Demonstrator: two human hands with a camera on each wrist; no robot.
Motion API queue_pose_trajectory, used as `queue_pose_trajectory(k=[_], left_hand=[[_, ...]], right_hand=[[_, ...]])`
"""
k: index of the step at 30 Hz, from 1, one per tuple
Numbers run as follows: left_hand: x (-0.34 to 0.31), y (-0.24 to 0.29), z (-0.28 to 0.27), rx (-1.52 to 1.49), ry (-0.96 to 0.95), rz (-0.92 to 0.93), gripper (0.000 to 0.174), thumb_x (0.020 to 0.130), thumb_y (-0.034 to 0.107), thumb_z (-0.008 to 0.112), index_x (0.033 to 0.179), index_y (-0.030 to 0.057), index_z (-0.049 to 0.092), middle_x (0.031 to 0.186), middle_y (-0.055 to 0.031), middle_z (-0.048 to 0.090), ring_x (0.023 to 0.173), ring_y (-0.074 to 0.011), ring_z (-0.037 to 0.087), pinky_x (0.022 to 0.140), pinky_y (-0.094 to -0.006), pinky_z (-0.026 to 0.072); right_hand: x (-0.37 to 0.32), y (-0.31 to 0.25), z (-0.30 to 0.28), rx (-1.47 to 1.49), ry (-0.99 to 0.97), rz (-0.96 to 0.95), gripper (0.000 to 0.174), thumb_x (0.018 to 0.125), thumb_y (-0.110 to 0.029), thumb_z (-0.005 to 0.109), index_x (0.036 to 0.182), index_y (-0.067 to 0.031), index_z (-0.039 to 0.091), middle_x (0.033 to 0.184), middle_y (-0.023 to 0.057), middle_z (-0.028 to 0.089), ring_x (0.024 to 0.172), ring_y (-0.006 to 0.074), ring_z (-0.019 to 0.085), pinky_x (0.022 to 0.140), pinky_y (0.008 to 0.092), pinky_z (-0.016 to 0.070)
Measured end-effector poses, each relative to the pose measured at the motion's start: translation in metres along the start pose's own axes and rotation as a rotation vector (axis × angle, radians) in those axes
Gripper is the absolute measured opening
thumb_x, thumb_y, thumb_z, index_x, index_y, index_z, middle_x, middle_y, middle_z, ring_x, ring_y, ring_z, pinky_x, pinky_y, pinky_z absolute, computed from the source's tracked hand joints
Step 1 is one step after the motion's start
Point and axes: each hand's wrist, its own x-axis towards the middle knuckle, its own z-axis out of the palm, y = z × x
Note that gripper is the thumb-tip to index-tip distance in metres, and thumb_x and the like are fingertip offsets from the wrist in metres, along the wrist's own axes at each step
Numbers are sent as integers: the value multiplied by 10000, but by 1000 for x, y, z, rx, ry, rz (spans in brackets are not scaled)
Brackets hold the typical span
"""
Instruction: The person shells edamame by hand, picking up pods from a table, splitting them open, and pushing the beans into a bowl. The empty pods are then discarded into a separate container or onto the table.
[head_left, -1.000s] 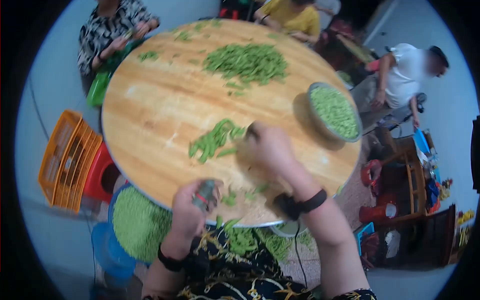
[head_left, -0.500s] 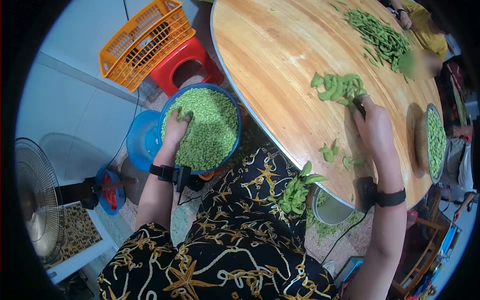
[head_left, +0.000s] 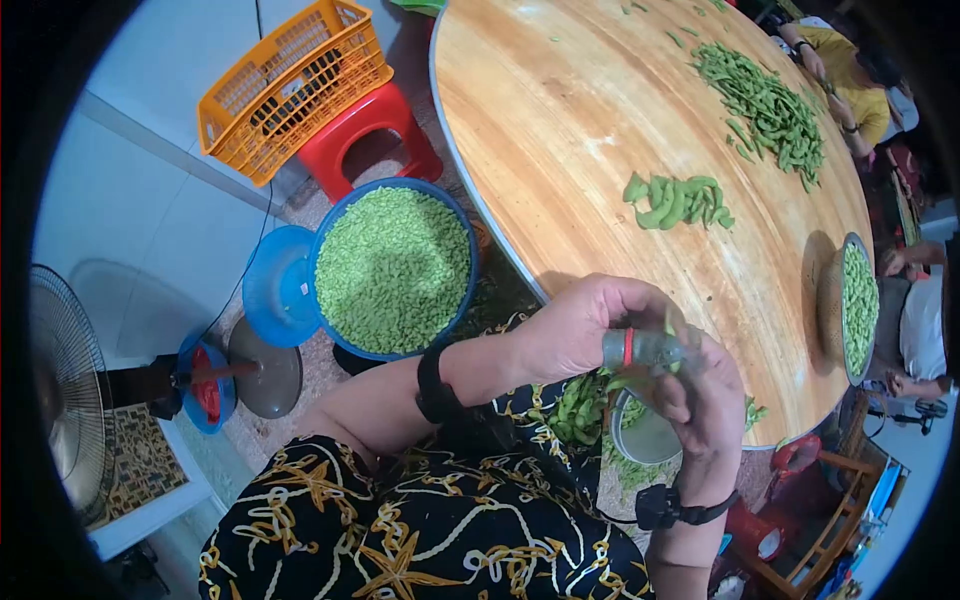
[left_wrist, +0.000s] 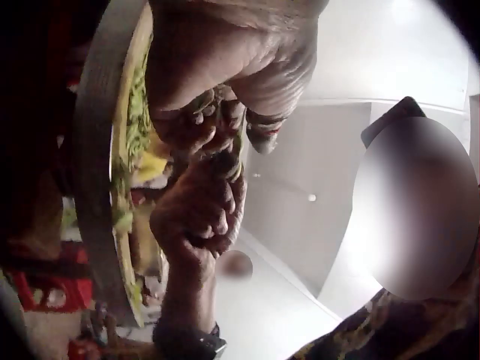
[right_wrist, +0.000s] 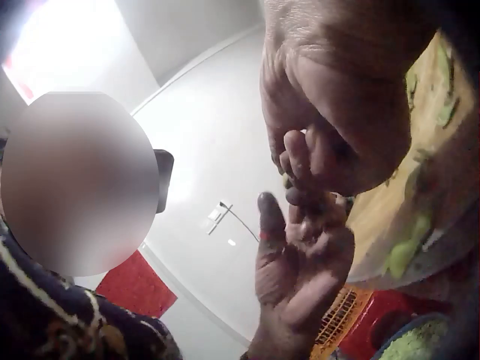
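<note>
Over the table's near edge, my left hand (head_left: 575, 325) and right hand (head_left: 718, 395) meet around a green bean pod (head_left: 669, 328). The left thumb wears a greyish cover (head_left: 640, 349) with a red band. Curled fingers of the right hand grip the pod, while the left fingers hold it from the other side; much of it is hidden by both hands. In the right wrist view the left hand (right_wrist: 300, 281) is below the right hand (right_wrist: 337, 112). A small group of bean pods (head_left: 675, 202) lies on the wooden table (head_left: 560, 130).
A blue tub (head_left: 468, 285) of shelled beans stands left of the table, beside a blue basin (head_left: 265, 290). An orange crate (head_left: 290, 90) sits on a red stool (head_left: 400, 115). Farther away are a pod heap (head_left: 765, 110), a bowl of beans (head_left: 858, 310) and a person in yellow (head_left: 850, 80).
My left hand first left the table for the bean tub, then came back to meet the right. My right hand drew back from the pod group toward me. The head view swung left and down.
</note>
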Motion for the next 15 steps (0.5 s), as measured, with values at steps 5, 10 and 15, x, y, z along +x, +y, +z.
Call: queue_pose_trajectory(k=[5, 10, 15], left_hand=[[7, 3, 20, -47, 301, -54, 92, 816, 102, 632, 845, 28, 586, 752, -10, 598, 674, -64, 540, 627, -200, 442], [19, 4, 11, 417, 415, -97, 119, 823, 165, 631, 799, 61, 578, 685, 11, 570, 617, -56, 519, 549, -181, 386], [21, 24, 11, 446, 341, -19, 139, 818, 193, 637, 831, 61, 592, 646, 43, 524, 542, -8, 408, 485, -172, 299]], right_hand=[[-12, 5, 4, -61, -47, -136, 289, 934, -263, 413, 1040, -10, 502, 649, -13, 474, 501, 47, 363, 472, 188, 289], [-6, 0, -2, -82, -50, -128, 254, 936, -237, 410, 981, -17, 528, 623, -28, 461, 488, 33, 347, 476, 184, 296], [6, 3, 10, 19, -16, -238, 170, 927, -159, 437, 942, -30, 547, 619, -41, 473, 474, 18, 336, 452, 157, 271]])
